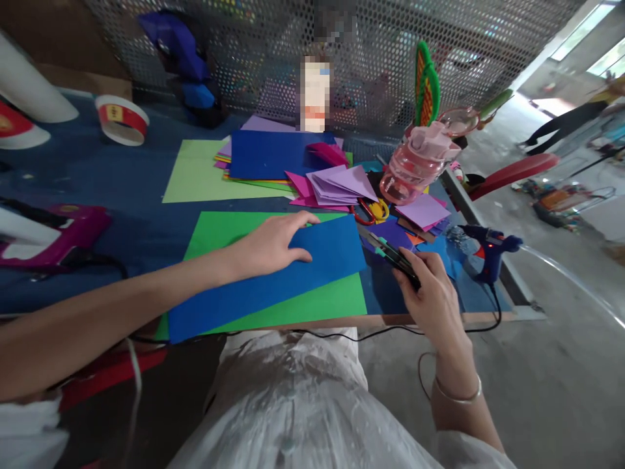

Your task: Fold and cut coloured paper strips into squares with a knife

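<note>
Here the left hand [271, 246] lies flat and palm-down on a blue sheet of paper [273, 277], fingers stretched out together and reaching past its far edge onto the green sheet [312, 306] that lies underneath. The blue sheet runs slantwise from under that forearm out toward the right hand, and both sheets lie near the table's near edge [390, 320]. The right hand [432, 293] sits just off the blue sheet's right end, curled shut around a dark utility knife [390, 253] with teal trim; the knife's tip points up and to the left, ending just beside the blue sheet's far right corner, though I can't tell whether it touches the paper. A thin bangle [459, 394] circles that wrist. Just beyond the knife lie red-and-yellow scissors [370, 212] among loose purple and pink folded papers [339, 185]. Farther beyond the left hand sits a stack of coloured sheets [273, 156] topped with dark blue, resting on a pale green sheet [195, 176]. To the right of the right hand stands a blue glue gun [488, 251], its cord trailing along the table edge. A pink plastic jug [415, 166] stands past the scissors. Off beyond the left forearm lies a magenta glue gun [58, 238], and a roll of tape [121, 119] sits far back.
</note>
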`<state>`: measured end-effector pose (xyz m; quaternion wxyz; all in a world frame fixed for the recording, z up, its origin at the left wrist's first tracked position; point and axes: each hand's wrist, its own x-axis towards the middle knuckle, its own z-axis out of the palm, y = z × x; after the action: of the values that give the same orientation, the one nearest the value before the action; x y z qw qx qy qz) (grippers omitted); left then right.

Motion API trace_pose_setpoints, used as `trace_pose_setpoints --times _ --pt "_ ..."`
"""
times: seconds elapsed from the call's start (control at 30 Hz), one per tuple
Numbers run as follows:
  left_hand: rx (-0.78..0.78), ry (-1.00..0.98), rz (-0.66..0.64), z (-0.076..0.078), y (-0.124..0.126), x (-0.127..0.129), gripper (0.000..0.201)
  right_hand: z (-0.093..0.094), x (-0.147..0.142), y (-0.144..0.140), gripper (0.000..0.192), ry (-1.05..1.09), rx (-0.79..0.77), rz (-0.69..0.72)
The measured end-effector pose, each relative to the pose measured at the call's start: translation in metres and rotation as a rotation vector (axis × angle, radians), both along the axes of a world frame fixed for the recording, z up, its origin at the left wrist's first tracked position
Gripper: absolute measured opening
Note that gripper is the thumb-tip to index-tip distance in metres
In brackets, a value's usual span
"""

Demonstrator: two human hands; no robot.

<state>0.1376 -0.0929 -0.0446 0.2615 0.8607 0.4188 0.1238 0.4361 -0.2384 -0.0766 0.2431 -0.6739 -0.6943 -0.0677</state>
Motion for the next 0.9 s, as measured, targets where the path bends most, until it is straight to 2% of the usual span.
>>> trace_pose_setpoints --times 0.07,0.1,0.2,0.47,0.7,0.9 --pt "-0.064 -0.101 0.014 0.003 0.007 -0.001 0.034 0.0 0.0 -0.001 0.039 0.01 -0.005 -0.006" --pt "-0.091 -0.129 0.012 0.004 0.011 -0.001 0.028 0.0 0.001 -0.002 0.039 0.014 -0.005 -0.009" --pt "-0.091 -0.147 -0.003 0.008 0.023 -0.001 0.022 -0.001 0.001 -0.002 0.039 0.023 0.004 -0.009" --pt "-0.119 -0.081 -0.081 0.008 0.038 0.003 0.023 -0.001 -0.001 -0.003 0.04 0.049 -0.005 0.045" --pt "-0.126 -0.152 0.006 0.008 0.033 0.003 0.037 0.002 -0.003 -0.004 0.04 0.077 0.0 0.058" --pt "-0.096 -0.177 0.004 0.008 0.03 0.003 0.037 0.004 -0.006 -0.005 0.041 0.085 0.034 0.066"
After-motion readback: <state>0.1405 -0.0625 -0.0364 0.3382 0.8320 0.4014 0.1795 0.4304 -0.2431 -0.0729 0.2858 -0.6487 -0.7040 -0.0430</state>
